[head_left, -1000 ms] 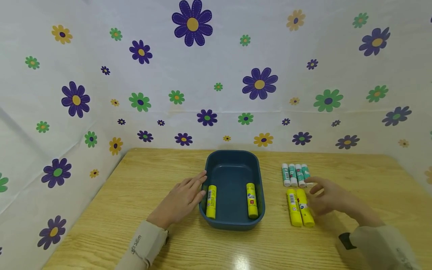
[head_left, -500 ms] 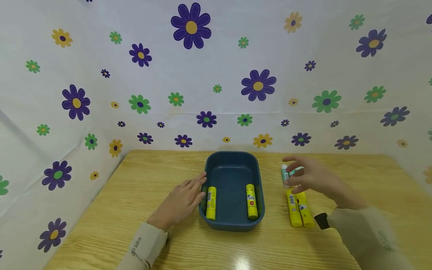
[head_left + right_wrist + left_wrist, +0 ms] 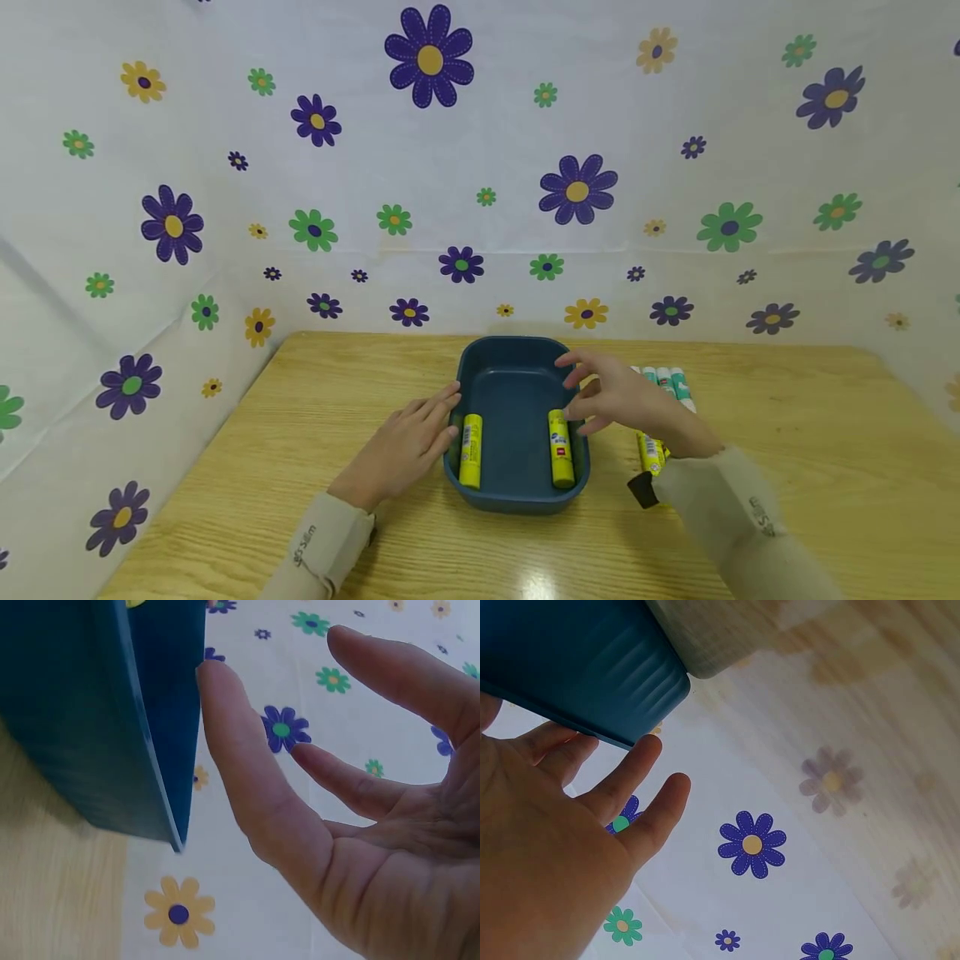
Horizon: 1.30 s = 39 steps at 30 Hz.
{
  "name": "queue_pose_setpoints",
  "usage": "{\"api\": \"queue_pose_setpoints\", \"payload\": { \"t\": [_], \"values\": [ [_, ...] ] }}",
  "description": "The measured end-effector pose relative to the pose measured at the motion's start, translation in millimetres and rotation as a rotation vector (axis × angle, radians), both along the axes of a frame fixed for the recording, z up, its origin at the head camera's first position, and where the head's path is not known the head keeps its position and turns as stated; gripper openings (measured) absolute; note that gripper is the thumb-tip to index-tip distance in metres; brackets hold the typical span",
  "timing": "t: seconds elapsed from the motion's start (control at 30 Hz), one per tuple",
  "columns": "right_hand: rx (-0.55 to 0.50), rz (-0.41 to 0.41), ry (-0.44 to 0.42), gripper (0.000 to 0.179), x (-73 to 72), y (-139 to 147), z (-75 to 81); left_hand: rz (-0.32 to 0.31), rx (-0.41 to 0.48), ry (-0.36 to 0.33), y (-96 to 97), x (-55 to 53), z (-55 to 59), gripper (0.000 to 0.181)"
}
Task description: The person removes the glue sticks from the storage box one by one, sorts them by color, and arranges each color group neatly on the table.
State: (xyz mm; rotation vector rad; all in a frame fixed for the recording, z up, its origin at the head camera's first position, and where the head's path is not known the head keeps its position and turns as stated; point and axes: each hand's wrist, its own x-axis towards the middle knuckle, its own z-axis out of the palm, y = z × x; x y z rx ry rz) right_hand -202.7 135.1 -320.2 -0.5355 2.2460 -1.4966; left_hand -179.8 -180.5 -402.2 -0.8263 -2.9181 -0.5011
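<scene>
A dark blue bin (image 3: 516, 503) stands on the table with two yellow glue sticks inside. One glue stick (image 3: 470, 451) lies along its left wall, the other (image 3: 561, 454) along its right. My left hand (image 3: 401, 454) touches the bin's left wall with its fingers extended; the left wrist view shows the fingertips at the rim. Over the bin's right rim hovers my right hand (image 3: 618, 396), thumb and fingers spread and nothing between them, as the right wrist view confirms. It is just above the right glue stick. Whether it touches that stick is unclear.
Right of the bin, several small white-and-green glue sticks (image 3: 678, 383) lie side by side, partly behind my right hand. Below them, yellow glue sticks (image 3: 651, 454) are mostly covered by my right wrist. A flower-print cloth (image 3: 480, 167) hangs behind the wooden table (image 3: 360, 367).
My right hand has moved left from beside the yellow glue sticks, past the white-and-green ones, to the bin's right rim. The left hand and the bin have stayed put.
</scene>
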Motion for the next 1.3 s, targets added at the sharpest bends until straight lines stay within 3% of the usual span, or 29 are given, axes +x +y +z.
{"api": "queue_pose_setpoints", "payload": {
  "t": [0.4,0.8,1.0,1.13,1.3],
  "values": [
    [0.065,0.035,-0.02,0.067,3.4,-35,-11.6,-0.017,0.005,0.022,-0.9,0.1,-0.4,0.054],
    [0.196,0.022,0.044,0.063,5.8,-50,-21.5,-0.014,0.007,0.02,-0.6,0.9,0.7,0.053],
    [0.17,0.019,0.06,0.059,5.7,-52,-22.8,-0.008,0.004,0.017,-0.3,1.7,1.2,0.054],
    [0.129,-0.015,0.05,0.054,5.4,-53,-23.7,-0.008,0.01,0.014,0.0,1.8,1.3,0.054],
    [0.152,-0.066,0.043,0.054,5.6,-55,-27.2,-0.011,0.028,0.012,0.2,1.5,0.9,0.053]
  ]
}}
